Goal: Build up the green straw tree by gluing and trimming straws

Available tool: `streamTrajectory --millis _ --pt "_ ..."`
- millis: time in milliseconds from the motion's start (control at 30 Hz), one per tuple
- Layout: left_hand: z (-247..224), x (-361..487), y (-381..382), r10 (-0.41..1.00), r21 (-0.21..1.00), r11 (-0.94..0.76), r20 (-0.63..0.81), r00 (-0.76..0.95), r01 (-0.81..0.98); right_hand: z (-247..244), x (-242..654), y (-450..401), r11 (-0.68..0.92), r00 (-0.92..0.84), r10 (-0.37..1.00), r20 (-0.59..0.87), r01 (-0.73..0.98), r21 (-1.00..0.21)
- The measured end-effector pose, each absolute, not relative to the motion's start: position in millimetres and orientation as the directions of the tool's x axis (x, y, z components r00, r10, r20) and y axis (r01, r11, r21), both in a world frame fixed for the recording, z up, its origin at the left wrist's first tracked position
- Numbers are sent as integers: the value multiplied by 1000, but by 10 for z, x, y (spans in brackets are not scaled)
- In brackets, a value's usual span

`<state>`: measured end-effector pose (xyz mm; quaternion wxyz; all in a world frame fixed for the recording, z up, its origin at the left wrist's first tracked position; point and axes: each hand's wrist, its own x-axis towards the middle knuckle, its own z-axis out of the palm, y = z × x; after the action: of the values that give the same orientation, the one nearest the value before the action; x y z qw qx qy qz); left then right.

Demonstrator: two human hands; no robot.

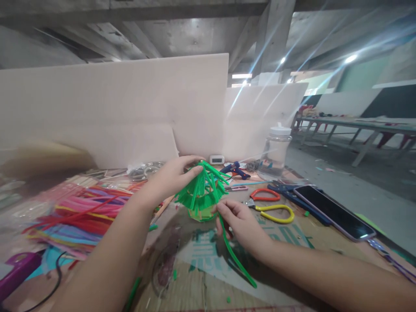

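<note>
A green, tiered, cone-shaped craft piece [203,193] made of pipe cleaners stands upright in the middle of the worktable, with a lighter yellow-green base. Its top is held between the thumb and fingers of my left hand [182,173]. Low on the right side of the piece, my right hand [238,221] pinches a green pipe cleaner [234,258], whose free end trails down toward the table. Whether the upper end of that pipe cleaner is joined to the piece is hidden by my fingers.
Many-coloured pipe cleaners [81,210] lie left, above a purple tool [21,275] with a cord. Yellow-handled cutters [276,213], a red-handled tool [264,195], a phone [334,212] and a water bottle [275,151] are right. Behind are a blue glue gun [238,170] and small digital clock [216,160].
</note>
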<state>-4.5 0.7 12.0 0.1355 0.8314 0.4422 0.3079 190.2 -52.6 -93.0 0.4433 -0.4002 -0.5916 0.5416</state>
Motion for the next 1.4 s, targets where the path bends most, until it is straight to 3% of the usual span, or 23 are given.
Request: streamTrajectory --millis 833,1200,1400 --pt "188 -12 -102 812 409 -572 403 422 711 -806 1857 -519 105 -283 956 75 95 -990" --pt "154 131 -170 780 214 -561 460 424 800 -813 1868 -489 152 -293 950 103 147 -977" --pt "152 142 -180 778 213 -561 466 421 800 -809 1866 -485 181 -276 952 129 173 -968"
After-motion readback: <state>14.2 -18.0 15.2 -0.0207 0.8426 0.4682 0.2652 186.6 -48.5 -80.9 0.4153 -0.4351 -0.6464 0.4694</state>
